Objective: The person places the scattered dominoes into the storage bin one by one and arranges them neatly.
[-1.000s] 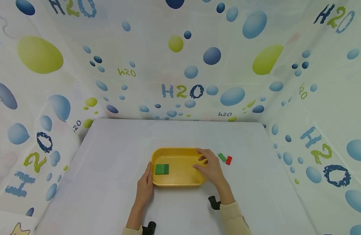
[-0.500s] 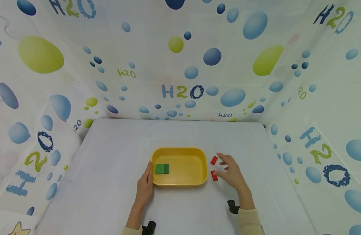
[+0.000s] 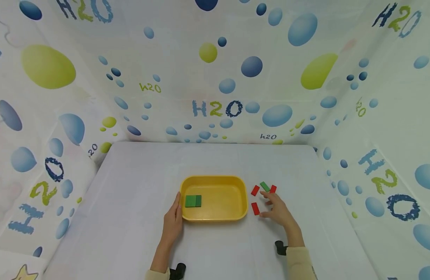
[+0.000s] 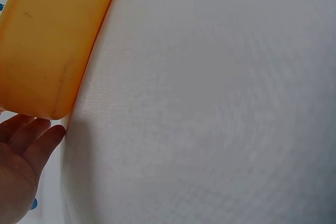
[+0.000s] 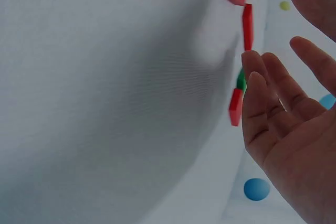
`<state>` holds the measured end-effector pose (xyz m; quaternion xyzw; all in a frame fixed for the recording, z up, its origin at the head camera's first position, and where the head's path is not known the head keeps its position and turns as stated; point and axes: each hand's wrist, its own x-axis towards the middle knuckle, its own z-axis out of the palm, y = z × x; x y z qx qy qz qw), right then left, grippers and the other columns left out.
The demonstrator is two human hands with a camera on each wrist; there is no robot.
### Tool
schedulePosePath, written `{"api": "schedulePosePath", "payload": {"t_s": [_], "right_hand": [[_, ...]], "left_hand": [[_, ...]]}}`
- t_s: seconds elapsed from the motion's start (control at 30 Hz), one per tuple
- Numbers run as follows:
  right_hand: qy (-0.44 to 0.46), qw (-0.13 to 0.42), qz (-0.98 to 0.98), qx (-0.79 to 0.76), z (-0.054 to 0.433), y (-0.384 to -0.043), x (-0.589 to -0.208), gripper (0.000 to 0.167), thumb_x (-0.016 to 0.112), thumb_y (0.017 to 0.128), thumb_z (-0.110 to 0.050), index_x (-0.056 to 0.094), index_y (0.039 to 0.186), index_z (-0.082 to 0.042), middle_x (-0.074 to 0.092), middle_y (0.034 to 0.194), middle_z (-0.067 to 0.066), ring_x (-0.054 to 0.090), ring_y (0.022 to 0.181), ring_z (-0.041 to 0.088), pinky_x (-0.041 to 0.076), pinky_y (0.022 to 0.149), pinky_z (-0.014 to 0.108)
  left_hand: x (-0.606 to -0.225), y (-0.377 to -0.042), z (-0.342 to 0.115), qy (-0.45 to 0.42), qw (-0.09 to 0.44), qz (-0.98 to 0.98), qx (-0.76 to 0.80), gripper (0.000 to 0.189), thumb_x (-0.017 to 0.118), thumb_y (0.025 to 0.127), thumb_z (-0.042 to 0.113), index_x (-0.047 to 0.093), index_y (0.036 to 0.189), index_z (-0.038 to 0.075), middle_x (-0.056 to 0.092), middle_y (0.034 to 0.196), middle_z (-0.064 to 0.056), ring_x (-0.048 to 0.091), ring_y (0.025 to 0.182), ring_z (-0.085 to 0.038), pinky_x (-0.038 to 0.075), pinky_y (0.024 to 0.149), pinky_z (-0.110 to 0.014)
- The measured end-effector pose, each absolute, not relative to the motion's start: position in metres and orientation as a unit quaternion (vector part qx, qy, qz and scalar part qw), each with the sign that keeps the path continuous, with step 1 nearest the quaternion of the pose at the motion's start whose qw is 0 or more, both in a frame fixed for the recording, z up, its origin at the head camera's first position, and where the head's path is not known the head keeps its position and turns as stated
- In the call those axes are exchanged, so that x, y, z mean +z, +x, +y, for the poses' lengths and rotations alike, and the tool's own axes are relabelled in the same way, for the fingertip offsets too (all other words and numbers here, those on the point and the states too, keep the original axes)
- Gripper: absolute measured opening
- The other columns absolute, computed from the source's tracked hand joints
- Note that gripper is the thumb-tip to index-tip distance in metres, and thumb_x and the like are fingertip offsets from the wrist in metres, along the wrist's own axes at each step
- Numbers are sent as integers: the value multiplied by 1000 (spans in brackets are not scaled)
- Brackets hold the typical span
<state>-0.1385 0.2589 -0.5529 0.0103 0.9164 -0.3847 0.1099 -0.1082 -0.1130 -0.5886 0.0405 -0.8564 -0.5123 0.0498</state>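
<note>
A yellow tray [image 3: 222,219] lies on the white table, green block pieces [image 3: 192,201] side by side at its left end. Against its left wall rests my left hand [image 3: 172,222]; the left wrist view shows straight fingers at the tray's [image 4: 50,45] corner. My right hand [image 3: 282,214] hovers right of the tray, fingers spread and nothing held. Nearest its thumb is a red block [image 3: 255,209]; a second red block [image 3: 255,190] lies farther back. Beyond the fingertips are a green block [image 3: 265,186] and another red block [image 3: 272,189], partly behind the fingers.
The white tabletop [image 3: 130,186] extends on every side of the tray. Patterned curtains [image 3: 215,77] with bubbles and lettering enclose the back and both sides. A black wrist mount [image 3: 281,248] sits at the right wrist, another mount [image 3: 178,271] at the left.
My right hand has moved right from over the tray's right end, uncovering the two nearer red blocks, then slightly down, baring the green and farther red ones. The left hand stays put.
</note>
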Motion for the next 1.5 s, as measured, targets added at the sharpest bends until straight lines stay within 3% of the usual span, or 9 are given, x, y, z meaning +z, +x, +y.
{"api": "schedulePosePath", "payload": {"t_s": [0.3, 0.67, 1.3, 1.5], "right_hand": [[10, 116, 917, -383, 259, -140, -572, 73, 85, 72, -5, 55, 138, -15, 57, 125, 7, 53, 107, 23, 55, 96, 44], [5, 117, 918, -380, 256, -140, -581, 65, 85, 73, -9, 61, 132, -18, 53, 115, 3, 50, 106, 21, 56, 93, 38], [2, 114, 918, -380, 251, -141, -586, 53, 82, 74, -4, 66, 123, -17, 50, 110, 3, 49, 102, 19, 55, 93, 37], [0, 108, 919, -379, 251, -141, -585, 50, 81, 75, -3, 67, 121, -17, 50, 109, 3, 49, 102, 20, 53, 94, 37]], "left_hand": [[-588, -108, -114, 44, 31, -851, -522, 48, 34, 107, 17, 29, 155, 16, 32, 158, -5, 32, 146, -24, 29, 120, -40], [-591, -109, -114, 41, 45, -853, -518, 47, 34, 107, 17, 30, 155, 14, 34, 157, -9, 33, 145, -28, 29, 118, -43], [-588, -107, -114, 50, 28, -849, -525, 48, 33, 108, 19, 27, 156, 18, 32, 159, -4, 30, 147, -23, 27, 120, -40], [-590, -107, -113, 42, 50, -852, -519, 47, 33, 108, 21, 30, 155, 15, 35, 157, -9, 34, 144, -29, 29, 117, -43]]}}
